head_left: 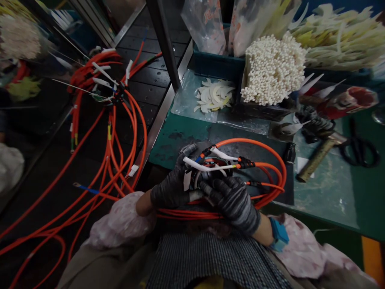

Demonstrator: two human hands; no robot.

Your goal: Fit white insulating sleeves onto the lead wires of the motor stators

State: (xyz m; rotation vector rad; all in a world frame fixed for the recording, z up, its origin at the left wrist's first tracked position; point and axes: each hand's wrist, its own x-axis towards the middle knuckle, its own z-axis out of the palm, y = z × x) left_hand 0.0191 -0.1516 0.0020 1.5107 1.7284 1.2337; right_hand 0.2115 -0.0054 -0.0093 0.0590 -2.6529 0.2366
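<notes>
An orange cable harness (278, 160) lies looped on the bench in front of me, with white sleeves and black tape near its bundled end. My left hand (174, 186), in a grey striped glove, is closed around the left side of that end, by a dark rounded part (207, 175). From the right, my right hand (237, 202), gloved alike, grips the same part with curled fingers. The fingers cover much of the dark part, so its exact kind is hidden. A white sleeve (198, 164) sticks out over the left fingers.
Another orange harness (144, 124) lies on the slatted surface at left, its cables trailing toward me. A metal post (164, 44) stands between. Beyond the bench mat are white strips (215, 95) and a bundle of white sticks (273, 70). A hammer-like tool (317, 160) and scissors (361, 148) lie right.
</notes>
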